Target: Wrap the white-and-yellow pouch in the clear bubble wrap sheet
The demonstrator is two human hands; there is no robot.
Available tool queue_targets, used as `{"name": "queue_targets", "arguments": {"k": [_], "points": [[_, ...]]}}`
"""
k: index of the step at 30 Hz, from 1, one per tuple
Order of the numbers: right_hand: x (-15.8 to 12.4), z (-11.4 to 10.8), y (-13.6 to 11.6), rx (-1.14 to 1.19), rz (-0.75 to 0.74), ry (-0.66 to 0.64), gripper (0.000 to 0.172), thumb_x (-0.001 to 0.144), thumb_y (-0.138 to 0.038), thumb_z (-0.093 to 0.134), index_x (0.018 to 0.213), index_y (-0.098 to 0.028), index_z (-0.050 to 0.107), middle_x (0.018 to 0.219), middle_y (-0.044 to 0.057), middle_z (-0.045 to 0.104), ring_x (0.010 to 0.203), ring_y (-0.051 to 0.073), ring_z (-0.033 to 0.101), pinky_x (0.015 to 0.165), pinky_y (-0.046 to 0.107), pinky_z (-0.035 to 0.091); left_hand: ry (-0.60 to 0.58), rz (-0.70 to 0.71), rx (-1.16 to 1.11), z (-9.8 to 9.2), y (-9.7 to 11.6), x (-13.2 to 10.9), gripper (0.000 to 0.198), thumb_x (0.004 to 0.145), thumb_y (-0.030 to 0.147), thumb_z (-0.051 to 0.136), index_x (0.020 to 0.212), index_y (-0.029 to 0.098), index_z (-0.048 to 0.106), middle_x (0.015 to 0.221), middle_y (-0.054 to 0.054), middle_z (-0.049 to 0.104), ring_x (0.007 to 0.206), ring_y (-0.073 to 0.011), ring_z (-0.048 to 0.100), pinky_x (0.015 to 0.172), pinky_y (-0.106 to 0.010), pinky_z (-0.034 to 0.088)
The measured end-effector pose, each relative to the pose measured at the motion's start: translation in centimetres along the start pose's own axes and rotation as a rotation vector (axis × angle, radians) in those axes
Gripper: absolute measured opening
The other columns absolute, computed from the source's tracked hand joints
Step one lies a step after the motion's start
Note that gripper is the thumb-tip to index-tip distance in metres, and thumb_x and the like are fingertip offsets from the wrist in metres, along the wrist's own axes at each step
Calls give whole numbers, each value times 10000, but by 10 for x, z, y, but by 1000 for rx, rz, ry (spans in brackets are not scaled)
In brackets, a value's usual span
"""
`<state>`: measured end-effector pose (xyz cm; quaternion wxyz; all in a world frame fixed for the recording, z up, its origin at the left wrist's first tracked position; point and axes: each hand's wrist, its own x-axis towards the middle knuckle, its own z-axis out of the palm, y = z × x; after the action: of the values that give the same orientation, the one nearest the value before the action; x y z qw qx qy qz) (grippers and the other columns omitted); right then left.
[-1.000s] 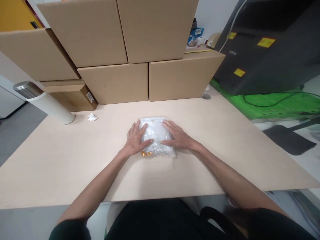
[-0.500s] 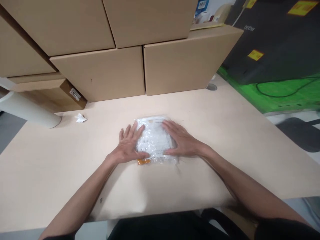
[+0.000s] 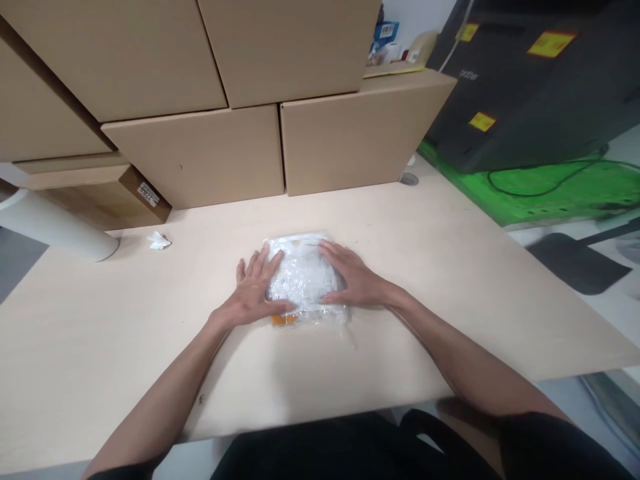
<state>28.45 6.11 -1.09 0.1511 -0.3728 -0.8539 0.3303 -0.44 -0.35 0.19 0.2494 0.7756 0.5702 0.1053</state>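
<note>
A flat white package wrapped in shiny clear plastic (image 3: 305, 277) lies on the pale table (image 3: 310, 373). An orange patch (image 3: 284, 320) shows at its near left corner. On its left edge rests my left hand (image 3: 253, 290), fingers spread and thumb along the near side. My right hand (image 3: 357, 277) lies over the right edge, its fingers and thumb apart on the plastic. A loose bit of film sticks out at the near right corner.
Large cardboard boxes (image 3: 195, 160) are stacked along the table's back. At the left stand a white roll (image 3: 60, 223) and a crumpled white scrap (image 3: 159, 241). A dark machine (image 3: 520, 100) sits on a green surface (image 3: 560, 193) at the right.
The view has shifted a little, showing more of the right side. Both hands stay on the package, in nearly the same pose.
</note>
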Motion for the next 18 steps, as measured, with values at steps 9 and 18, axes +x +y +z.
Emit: {"name": "queue_targets", "arguments": {"k": [9, 18], "points": [[-7, -9, -1, 529, 273, 343, 337, 855, -484, 615, 956, -180, 717, 846, 55, 704, 728, 201, 643, 697, 379, 530, 393, -151, -331, 12, 2, -5, 641, 891, 590, 592, 1412, 242, 458, 1347, -153, 473, 1101, -285, 602, 948, -515, 522], [-10, 0, -4, 268, 81, 351, 269, 811, -277, 610, 1049, -253, 732, 1005, 51, 645, 888, 216, 622, 816, 396, 526, 63, -7, -67, 20, 30, -17, 1242, 575, 719, 815, 1589, 382, 181, 1660, -140, -161, 1480, -559, -74, 1087, -784, 189]]}}
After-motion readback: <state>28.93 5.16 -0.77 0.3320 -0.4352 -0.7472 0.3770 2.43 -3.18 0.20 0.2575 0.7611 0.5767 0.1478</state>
